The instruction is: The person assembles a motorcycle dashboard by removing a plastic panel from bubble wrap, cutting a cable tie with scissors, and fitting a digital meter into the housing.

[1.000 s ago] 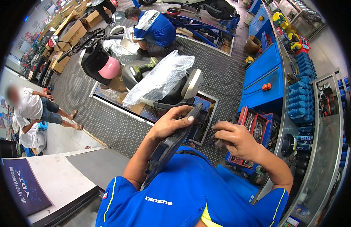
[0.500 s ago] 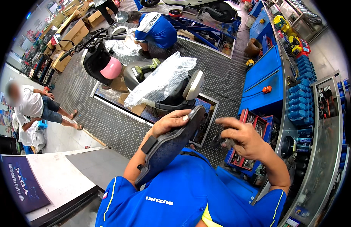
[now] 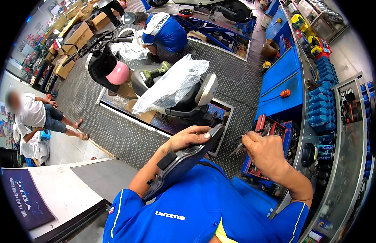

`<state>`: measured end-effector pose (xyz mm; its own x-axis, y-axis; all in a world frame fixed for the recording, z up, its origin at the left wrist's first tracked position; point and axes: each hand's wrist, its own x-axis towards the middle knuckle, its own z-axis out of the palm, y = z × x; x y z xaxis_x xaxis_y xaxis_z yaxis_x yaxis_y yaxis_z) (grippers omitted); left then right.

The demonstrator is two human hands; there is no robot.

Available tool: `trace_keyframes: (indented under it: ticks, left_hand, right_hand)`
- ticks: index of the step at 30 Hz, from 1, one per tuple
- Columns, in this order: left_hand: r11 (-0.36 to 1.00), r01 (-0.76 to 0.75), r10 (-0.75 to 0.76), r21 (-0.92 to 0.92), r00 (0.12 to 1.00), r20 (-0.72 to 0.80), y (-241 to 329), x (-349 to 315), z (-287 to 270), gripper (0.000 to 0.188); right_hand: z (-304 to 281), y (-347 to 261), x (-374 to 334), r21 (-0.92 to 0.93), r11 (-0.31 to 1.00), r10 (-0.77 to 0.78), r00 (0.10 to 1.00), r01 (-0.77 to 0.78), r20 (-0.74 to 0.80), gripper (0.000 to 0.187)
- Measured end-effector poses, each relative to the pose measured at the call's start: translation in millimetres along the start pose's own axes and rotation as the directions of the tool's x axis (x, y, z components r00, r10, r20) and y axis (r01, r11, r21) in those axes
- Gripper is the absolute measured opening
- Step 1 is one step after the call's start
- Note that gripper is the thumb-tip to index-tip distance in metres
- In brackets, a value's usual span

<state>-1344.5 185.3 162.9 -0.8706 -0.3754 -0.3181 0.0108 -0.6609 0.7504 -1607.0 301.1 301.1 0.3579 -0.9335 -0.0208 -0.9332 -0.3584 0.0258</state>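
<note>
My left hand (image 3: pixel 190 137) is closed around the upper end of a long dark panel (image 3: pixel 186 162). The panel has a raised rim and a small black block on its edge, and it leans slantwise against my left forearm and chest. My right hand (image 3: pixel 265 152) is closed on a pair of pliers (image 3: pixel 238 148), whose thin metal jaws point left and downward toward the panel. A gap separates the jaws from the panel. Part of the tool's handles is hidden by my fingers.
A scooter (image 3: pixel 147 81) partly covered with bubble wrap (image 3: pixel 171 85) stands on a low platform ahead. An open red tool drawer (image 3: pixel 273 129) lies beyond my right hand, beside blue cabinets (image 3: pixel 281 85). A co-worker (image 3: pixel 165 32) crouches past the scooter; another person (image 3: pixel 34 113) stands at left.
My right hand has turned and closed more tightly, so the pliers' jaws now show pointing left. My left hand and the panel have shifted slightly to the right and tilted.
</note>
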Motion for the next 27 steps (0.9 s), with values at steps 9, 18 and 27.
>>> trace_keyframes:
  ticks: [9, 18, 27]
  left_hand:
    - [0.996, 0.086, -0.086, 0.015, 0.996, -0.019, -10.6, -0.7, 8.9, 0.062]
    - [0.994, 0.104, -0.1, -0.026, 0.986, 0.137, -34.2, 3.8, 8.0, 0.058]
    - [0.983, 0.122, -0.133, 0.139, 0.988, 0.074, -27.7, -0.1, 17.8, 0.062]
  right_hand:
    - [31.7, 28.7, 7.9, 0.545, 0.823, -0.122, 0.987, 0.162, -0.109, 0.02]
    - [-3.1, 21.0, -18.9, 0.9, 0.337, -0.463, 0.784, -0.275, 0.413, 0.062]
    - [-14.5, 0.8, -19.8, 0.911, 0.404, -0.449, 0.849, -0.086, 0.279, 0.062]
